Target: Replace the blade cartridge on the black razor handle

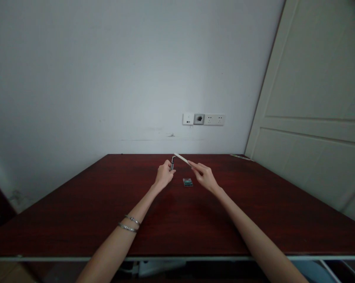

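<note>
My left hand [164,175] is closed around a slim black-and-silver tool [172,163] with a bent tip, held upright above the table. In my right hand [205,175] a thin, flat white strip [181,158] is pinched between the fingers and slants up to the left. Its far end is right by the tool's bent tip; I cannot tell whether they touch. Between and just below my hands, a small clear case [188,182] with something teal inside lies on the dark red table [189,220].
A pale wall [136,78] stands behind the table, with a row of sockets [214,119] on it. On the right is a cream panelled door [309,98]. A flat strip [241,157] lies at the table's far right corner. Items sit under the front edge.
</note>
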Motion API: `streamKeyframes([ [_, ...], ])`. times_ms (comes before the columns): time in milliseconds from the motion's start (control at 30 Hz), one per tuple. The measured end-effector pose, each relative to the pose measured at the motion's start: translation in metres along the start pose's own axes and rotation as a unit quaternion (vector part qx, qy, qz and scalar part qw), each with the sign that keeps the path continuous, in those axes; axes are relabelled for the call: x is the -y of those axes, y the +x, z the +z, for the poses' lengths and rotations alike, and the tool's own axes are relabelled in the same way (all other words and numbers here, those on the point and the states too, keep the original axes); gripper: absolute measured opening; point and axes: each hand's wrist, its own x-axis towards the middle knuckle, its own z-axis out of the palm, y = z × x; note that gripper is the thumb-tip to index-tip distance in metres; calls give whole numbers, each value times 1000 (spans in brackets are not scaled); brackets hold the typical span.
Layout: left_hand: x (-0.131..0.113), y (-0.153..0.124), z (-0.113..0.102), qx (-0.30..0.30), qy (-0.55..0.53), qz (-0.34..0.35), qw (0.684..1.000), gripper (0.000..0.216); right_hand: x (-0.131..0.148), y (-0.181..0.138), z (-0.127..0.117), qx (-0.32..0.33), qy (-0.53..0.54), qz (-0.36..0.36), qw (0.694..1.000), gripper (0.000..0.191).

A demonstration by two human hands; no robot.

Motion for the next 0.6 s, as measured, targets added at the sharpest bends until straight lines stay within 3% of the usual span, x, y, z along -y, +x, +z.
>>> streamKeyframes([
  [267, -6, 0, -3, 0, -13, -4, 1000, 19, -9, 0, 0, -18, 39, 21, 999, 37],
  [467, -7, 1, -3, -1, -48, 12, 999, 19, -16, -4, -5, 5, 54, 19, 998, 37],
  [600, -3, 3, 0, 6, -94, 19, 995, 16, -14, -2, -7, -61, 87, 90, 990, 42],
])
